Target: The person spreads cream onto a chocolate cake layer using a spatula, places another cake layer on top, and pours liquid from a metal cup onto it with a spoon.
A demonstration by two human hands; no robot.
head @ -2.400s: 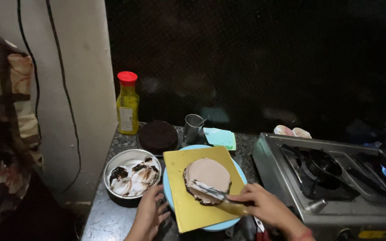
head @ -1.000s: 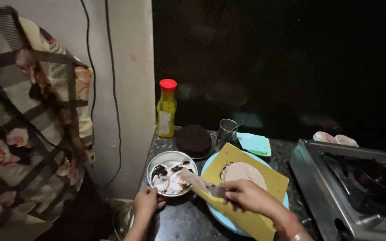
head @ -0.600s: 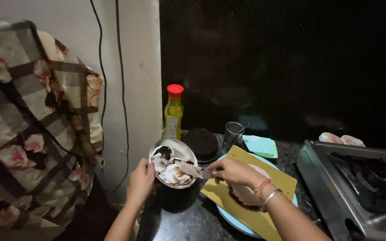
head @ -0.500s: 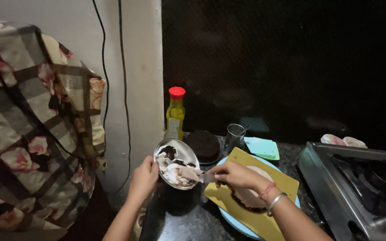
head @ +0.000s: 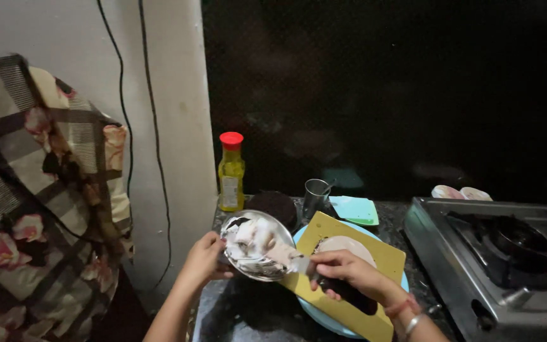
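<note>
My left hand [head: 202, 258] grips the rim of a steel bowl [head: 256, 246], lifted and tilted toward me, with white cream and dark smears inside. My right hand [head: 343, 271] holds a knife [head: 289, 254] whose cream-coated blade reaches into the bowl. Just right of the bowl, a yellow cutting board [head: 387, 259] rests on a light blue plate [head: 324, 315] and carries a round cake layer topped with pale cream [head: 344, 246], partly hidden by my right hand.
A yellow bottle with a red cap [head: 230, 171], a dark round cake [head: 275, 205], a steel cup [head: 316, 196] and a teal sponge [head: 354, 209] stand behind. A gas stove [head: 501, 253] fills the right. Patterned cloth [head: 39, 202] hangs at the left by the wall.
My left hand has lifted the bowl off the counter and tilted it. My right hand moved the knife from the cake into the bowl. The view has shifted left.
</note>
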